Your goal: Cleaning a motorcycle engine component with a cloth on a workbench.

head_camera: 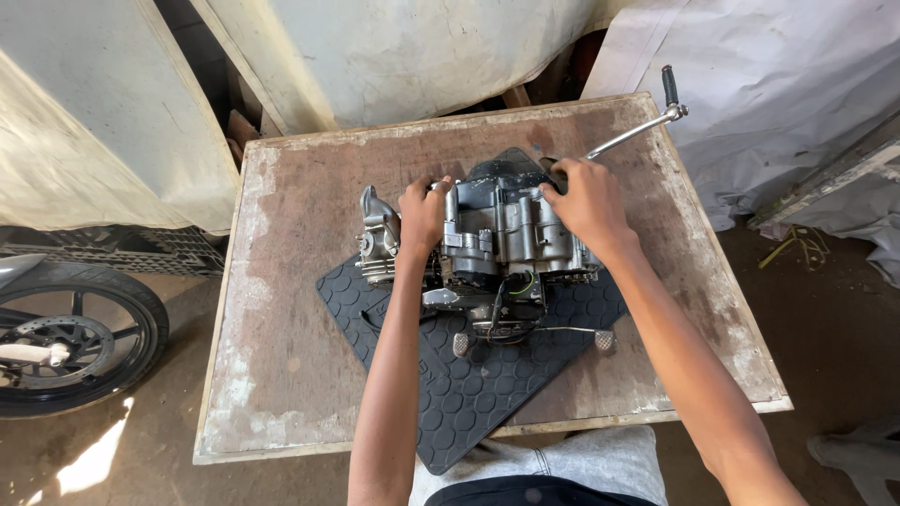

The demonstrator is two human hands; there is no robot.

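A worn wooden table (281, 309) with pale, scuffed edges stands on a dirt floor (825, 309); a black rubber mat (469, 394) with a round pattern lies on it, its corner overhanging the near edge; a motorcycle engine (502, 239) sits on the mat.

both bare arms are stretched forward from the bottom edge of the view, elbows slightly bent. the left hand (424, 214) is curled in a grip, knuckles up, while the right hand (586, 201) is laid palm down with fingers bent over. the forearms are angled gently inward.
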